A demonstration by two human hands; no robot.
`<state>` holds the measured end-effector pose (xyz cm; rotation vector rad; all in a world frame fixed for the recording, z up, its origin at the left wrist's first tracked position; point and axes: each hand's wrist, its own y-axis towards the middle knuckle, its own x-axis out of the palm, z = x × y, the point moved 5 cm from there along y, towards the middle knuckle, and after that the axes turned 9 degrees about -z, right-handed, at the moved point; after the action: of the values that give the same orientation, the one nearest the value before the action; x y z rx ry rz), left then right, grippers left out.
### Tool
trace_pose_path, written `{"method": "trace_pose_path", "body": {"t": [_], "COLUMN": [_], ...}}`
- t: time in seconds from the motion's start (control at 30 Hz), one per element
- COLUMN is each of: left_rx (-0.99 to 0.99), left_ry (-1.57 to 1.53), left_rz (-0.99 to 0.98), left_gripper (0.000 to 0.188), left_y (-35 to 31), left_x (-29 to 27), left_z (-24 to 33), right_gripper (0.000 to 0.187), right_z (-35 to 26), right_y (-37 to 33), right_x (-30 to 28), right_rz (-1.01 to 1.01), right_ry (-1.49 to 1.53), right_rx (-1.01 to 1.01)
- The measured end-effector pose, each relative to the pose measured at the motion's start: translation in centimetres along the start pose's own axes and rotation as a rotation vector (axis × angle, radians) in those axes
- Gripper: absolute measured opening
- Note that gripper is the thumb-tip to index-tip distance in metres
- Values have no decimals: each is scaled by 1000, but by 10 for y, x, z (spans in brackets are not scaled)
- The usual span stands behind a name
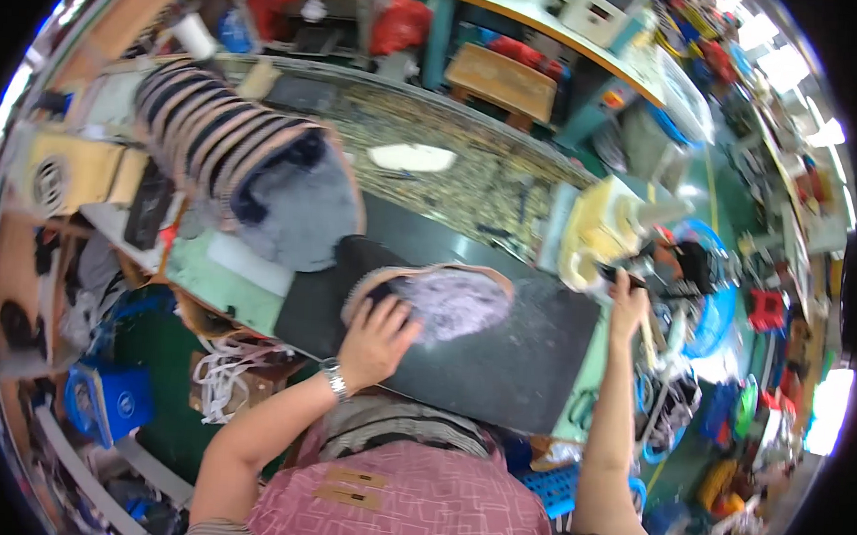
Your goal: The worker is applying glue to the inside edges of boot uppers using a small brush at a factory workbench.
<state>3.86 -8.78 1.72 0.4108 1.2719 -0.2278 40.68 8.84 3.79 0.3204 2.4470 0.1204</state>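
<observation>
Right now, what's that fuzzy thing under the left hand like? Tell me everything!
The fuzzy piece is a long, rounded shape, pale greyish-purple and soft-looking in the middle, dark at its left end, with a tan edge along its far side. It lies on the black board, fuzzy face up. The left hand rests its fingers on the dark end. Its underside is hidden.

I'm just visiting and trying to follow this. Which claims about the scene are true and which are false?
1. The left hand touches the fuzzy-lined piece. True.
2. That piece lies on a dark board. True.
3. The row of similar pieces is right of the yellow object. False: it is to the left.
4. The right hand touches the same piece. False: it is apart, near the yellow object.
5. A metal watch-like band is on the right wrist. False: on the left.
</observation>
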Motion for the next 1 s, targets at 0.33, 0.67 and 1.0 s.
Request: {"method": "trace_pose_path", "body": {"t": [0.33, 0.67, 1.0], "left_rx": [-749, -497, -609], "left_ry": [22, 503, 560], "left_rz": [165, -75, 225], "left_gripper": [66, 27, 41], "left_y": [38, 84, 67], "left_x": [-50, -112, -109], "left_z": [-141, -202, -221], "right_gripper": [27, 33, 73], "right_z": [31, 21, -215], "right_y": [25, 34, -95], "right_x": [13, 18, 243], "right_rz": [-71, -14, -559], "right_ry": [-303, -389, -173], "right_rx": [-244, -243, -609]}}
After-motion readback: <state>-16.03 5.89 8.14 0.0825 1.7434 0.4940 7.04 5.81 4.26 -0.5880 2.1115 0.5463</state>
